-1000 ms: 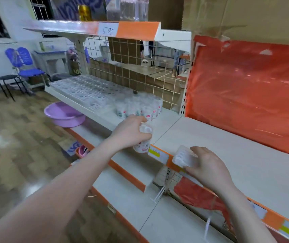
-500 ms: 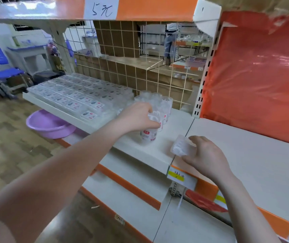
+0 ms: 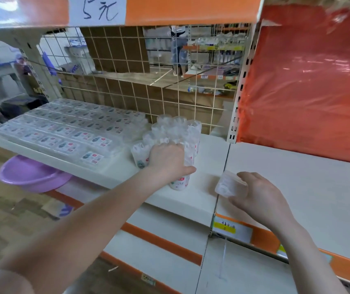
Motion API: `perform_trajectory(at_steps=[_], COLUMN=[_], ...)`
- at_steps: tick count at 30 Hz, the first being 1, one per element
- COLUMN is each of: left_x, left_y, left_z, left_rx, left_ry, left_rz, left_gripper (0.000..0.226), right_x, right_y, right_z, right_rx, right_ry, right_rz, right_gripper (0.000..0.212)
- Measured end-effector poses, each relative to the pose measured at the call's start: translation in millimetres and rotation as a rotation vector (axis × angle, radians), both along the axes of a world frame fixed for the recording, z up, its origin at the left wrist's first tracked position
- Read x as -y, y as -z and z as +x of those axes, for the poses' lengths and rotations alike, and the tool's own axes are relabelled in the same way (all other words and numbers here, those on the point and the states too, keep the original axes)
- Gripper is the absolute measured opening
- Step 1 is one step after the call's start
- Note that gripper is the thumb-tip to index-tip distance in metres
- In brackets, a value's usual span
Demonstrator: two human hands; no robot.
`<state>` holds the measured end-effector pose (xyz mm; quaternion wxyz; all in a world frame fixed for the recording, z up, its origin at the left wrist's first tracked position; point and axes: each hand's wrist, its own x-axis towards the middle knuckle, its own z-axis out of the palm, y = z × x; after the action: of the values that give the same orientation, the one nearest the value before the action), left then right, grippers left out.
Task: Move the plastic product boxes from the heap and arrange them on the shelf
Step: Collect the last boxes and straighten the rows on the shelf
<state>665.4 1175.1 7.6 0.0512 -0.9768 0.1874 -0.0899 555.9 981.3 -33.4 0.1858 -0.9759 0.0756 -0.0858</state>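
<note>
One handwritten white sign (image 3: 97, 11) on the orange shelf edge above read "5元". Two hands showed: the left hand (image 3: 168, 159) gripped a clear round plastic box (image 3: 179, 183) with a red-marked label, now standing on the white shelf (image 3: 203, 166) beside the cluster of like boxes (image 3: 176, 130), closer than half a second earlier. The right hand (image 3: 261, 195) held a second clear box (image 3: 228, 184) at the shelf's front edge.
</note>
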Motion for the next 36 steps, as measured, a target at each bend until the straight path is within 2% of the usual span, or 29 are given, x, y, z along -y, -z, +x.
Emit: perform_trajectory(at_steps=[4,13,20,27,36], left_x=[-9.9,-41.8,-46.2,-41.2,-44.8], left_y=[0.6,-17.7,-17.2,-20.2,-12.0], left_z=[5.4,17.7,29.9,36.7,36.0], left_rx=[-0.017,-0.283,-0.425,-0.362,-0.204], left_ry=[0.08,0.393,0.588,0.591,0.426], left_rz=[-0.042,-0.179,-0.036,0.002,-0.019], left_gripper=[0.066,0.071,0.067,0.06,0.061], right_x=[-2.6,-15.0,-16.0,-12.3,-14.5], right_y=[-1.9,-0.3,-2.1,3.6,7.6], right_z=[3.1,10.2,10.0,5.7,7.0], right_rx=[-0.001,-0.018,-0.025,-0.002,0.004], right_ry=[0.035,0.096,0.117,0.14,0.128], right_rz=[-0.007,0.026,0.042,0.073,0.095], right_gripper=[0.051,0.058,0.054,0.057,0.06])
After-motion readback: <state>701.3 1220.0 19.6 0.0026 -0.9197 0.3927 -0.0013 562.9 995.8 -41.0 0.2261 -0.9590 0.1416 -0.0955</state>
